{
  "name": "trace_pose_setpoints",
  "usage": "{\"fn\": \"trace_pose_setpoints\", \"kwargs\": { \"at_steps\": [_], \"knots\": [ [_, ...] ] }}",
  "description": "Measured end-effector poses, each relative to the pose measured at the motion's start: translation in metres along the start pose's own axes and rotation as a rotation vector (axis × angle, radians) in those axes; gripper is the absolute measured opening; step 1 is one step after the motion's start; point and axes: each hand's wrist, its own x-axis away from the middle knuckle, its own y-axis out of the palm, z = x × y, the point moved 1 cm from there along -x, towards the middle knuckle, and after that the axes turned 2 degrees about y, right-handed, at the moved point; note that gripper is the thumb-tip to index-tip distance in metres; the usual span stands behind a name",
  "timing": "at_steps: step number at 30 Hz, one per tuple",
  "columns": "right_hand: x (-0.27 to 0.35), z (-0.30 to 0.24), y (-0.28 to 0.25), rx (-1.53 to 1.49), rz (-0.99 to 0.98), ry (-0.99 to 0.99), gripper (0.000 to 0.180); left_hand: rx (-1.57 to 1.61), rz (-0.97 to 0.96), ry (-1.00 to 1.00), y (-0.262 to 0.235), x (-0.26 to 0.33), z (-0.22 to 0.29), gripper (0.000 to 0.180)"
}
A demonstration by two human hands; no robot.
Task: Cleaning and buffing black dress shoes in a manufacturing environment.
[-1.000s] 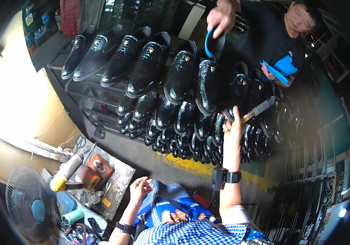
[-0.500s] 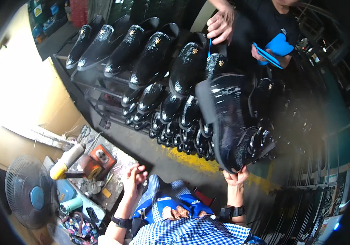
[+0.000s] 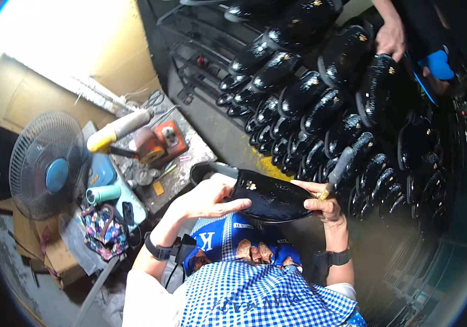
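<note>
A glossy black slip-on shoe [image 3: 277,197] with a small gold ornament lies sideways in front of my apron, held between both hands. My left hand [image 3: 203,200] grips it at the opening end, fingers partly inside and thumb over the upper. At the toe end, my right hand [image 3: 326,206] pinches the shoe. From that same hand sticks up a slim tool [image 3: 338,171] with a brass-coloured part and a dark grey end; its exact kind is unclear.
Ahead stands a rack with several rows of black shoes [image 3: 348,57]. Another person's hand [image 3: 390,39] touches a shoe there, beside a blue piece [image 3: 438,64]. On my left are a cluttered bench [image 3: 192,150], a yellow-grey tool [image 3: 119,131], a fan [image 3: 48,163] and a teal cup [image 3: 102,194].
The shoe has come from the rack side, where my right hand held it upright, down to my front. My left hand, empty before, now grips it. The view has shifted left and downward.
</note>
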Motion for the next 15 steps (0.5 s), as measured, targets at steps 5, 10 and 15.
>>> {"fn": "trace_pose_setpoints", "kwargs": {
  "at_steps": [5, 10, 15],
  "knots": [
    [-0.025, -0.002, 0.019, 0.234, 0.234, -0.119, 0.054, 0.9, 0.131, -0.269, 0.036, 0.032, -0.03, 0.031],
    [-0.036, 0.033, 0.051, 0.35, 0.16, -0.117, 0.042, 1.82, 0.325, -0.269, 0.086, 0.048, -0.072, 0.037],
    [-0.047, 0.081, 0.085, 0.551, 0.219, -0.132, 0.047, 2.022, 0.391, -0.232, 0.099, 0.051, -0.088, 0.037]
  ]
}}
